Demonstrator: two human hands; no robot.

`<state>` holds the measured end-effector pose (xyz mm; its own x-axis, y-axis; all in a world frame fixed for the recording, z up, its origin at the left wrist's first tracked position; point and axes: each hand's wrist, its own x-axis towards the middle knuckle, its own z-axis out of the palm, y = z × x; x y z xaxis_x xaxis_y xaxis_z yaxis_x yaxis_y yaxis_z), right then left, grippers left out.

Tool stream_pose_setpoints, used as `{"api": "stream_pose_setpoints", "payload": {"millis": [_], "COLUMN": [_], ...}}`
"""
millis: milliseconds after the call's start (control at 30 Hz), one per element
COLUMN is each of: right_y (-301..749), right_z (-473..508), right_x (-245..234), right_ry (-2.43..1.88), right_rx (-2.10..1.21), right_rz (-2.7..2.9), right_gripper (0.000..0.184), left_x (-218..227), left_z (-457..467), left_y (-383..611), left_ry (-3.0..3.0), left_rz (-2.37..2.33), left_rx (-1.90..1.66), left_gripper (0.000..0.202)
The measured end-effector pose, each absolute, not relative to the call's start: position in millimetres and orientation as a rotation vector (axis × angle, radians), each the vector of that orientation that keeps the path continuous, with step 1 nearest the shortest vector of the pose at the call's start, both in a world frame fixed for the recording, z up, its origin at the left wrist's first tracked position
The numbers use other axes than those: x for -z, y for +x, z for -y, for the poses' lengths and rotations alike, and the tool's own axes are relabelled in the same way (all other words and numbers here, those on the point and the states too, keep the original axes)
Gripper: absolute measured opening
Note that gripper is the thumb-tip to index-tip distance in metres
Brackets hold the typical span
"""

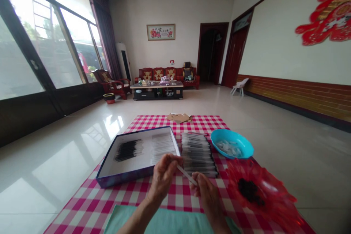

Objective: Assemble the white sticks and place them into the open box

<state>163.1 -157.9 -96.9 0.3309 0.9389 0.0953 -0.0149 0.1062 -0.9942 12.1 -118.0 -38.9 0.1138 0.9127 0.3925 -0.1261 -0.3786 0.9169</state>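
Observation:
A slim, whitish pen barrel (pixel 187 174) slants between my two hands above the table. My left hand (pixel 164 173) pinches its upper end, and my right hand (pixel 203 186) grips the lower end with curled fingers. Behind them lies a neat stack of pens (pixel 197 153), translucent with dark parts. To the left, a shallow box (pixel 109 170) contains a row of black, thin pen parts (pixel 127 150) and a row of clear tubes (pixel 162 145). A blue bowl (pixel 248 144) at the right holds small translucent pieces (pixel 229 148). Small black pieces (pixel 250 190) sit in a red, petal-edged dish (pixel 276 193).
A pink-and-white checked cloth (pixel 82 204) covers the table, with a pale green cloth (pixel 175 221) at the near edge. Flat cardboard pieces (pixel 179 117) lie at the far edge. Beyond stand a coffee table (pixel 156 87), a red wooden sofa (pixel 175 71) and a small chair (pixel 240 86).

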Motion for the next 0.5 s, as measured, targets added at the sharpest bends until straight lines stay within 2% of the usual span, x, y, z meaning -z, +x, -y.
{"api": "stream_pose_setpoints", "payload": {"millis": [133,233,367,500], "right_y": [164.4,164.9,164.2,164.4], "right_z": [159.1,159.3,157.5,155.6], "right_x": [96.0,94.8,92.4,91.4], "right_ry": [-1.135,-1.089,-1.102,-1.173], "right_rx": [-1.023,-1.066,-1.032,-1.021], "right_rz": [0.962,0.841,0.744,0.835], "right_gripper": [0.04,0.039,0.037,0.036], "left_x": [56.1,66.8,69.4,64.0], "left_z": [115.4,118.1,125.5,133.2], "left_y": [-1.3,-11.8,-19.7,-7.0], "left_ry": [1.296,1.387,1.873,2.461], "left_rz": [-0.879,-0.971,-1.198,-1.226], "left_rx": [-1.46,-1.418,-1.125,-0.915], "left_gripper": [0.024,0.021,0.017,0.015]}}
